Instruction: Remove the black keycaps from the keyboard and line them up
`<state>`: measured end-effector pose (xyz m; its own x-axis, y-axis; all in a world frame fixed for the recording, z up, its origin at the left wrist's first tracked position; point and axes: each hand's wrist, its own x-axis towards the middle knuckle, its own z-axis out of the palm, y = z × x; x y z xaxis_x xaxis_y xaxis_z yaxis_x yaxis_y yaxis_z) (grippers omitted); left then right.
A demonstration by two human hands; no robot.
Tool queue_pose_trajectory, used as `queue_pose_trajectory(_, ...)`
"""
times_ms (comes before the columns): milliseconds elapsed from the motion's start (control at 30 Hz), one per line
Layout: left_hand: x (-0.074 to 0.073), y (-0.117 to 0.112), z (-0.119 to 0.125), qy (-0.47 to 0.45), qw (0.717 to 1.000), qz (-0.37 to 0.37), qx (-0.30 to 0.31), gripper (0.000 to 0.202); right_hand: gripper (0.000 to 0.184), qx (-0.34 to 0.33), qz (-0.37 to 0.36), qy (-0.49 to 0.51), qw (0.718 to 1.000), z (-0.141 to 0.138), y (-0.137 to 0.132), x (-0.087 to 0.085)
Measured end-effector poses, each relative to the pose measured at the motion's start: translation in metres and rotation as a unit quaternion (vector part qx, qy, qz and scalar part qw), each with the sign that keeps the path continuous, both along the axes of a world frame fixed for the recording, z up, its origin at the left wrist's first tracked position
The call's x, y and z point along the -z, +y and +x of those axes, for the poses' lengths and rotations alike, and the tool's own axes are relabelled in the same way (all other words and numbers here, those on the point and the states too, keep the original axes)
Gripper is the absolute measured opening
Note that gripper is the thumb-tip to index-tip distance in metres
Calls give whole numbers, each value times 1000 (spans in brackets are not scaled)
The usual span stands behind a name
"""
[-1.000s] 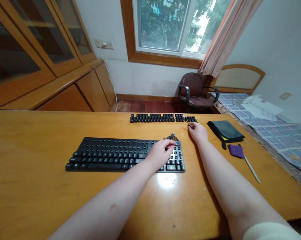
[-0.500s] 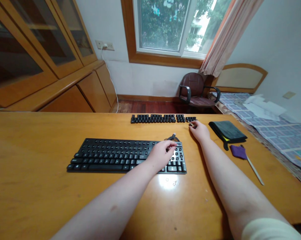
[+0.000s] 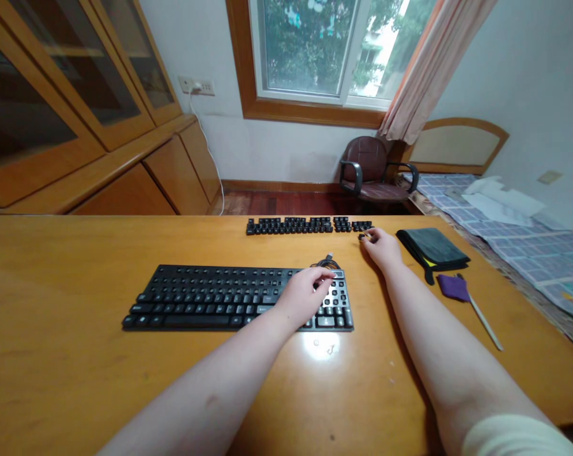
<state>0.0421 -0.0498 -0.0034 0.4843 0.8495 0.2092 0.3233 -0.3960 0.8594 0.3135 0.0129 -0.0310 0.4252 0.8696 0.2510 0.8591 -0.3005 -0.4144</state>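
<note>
A black keyboard (image 3: 210, 296) lies on the wooden desk (image 3: 53, 304). My left hand (image 3: 305, 292) rests on its right end with the fingers curled down onto the keys by the number pad. My right hand (image 3: 382, 248) is farther back, pinching a small dark keycap (image 3: 362, 237) at the right end of a row of loose black keycaps (image 3: 308, 225) laid along the desk's far edge. A coiled cable (image 3: 327, 261) sits just behind the keyboard's right corner.
A folded dark cloth (image 3: 431, 248) lies right of my right hand, with a purple-headed brush (image 3: 462, 296) nearer to me. Beyond the desk stand a brown armchair (image 3: 369, 171), wooden cabinets (image 3: 101, 126) at left and a bed (image 3: 515, 234) at right.
My right hand has edged slightly back toward the end of the keycap row. The left hand stays on the keyboard. The view has shifted a little.
</note>
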Motion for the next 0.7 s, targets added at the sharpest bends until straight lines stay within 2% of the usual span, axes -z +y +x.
queue_pose_trajectory(400, -5, -1, 0, 16, 1000, 4, 5, 21, 33, 17, -33, -39, 999, 3, 7, 2)
queue_pose_trajectory(700, -6, -1, 0, 16, 1000, 3, 7, 21, 39, 41, -23, -9, 999, 2, 8, 0)
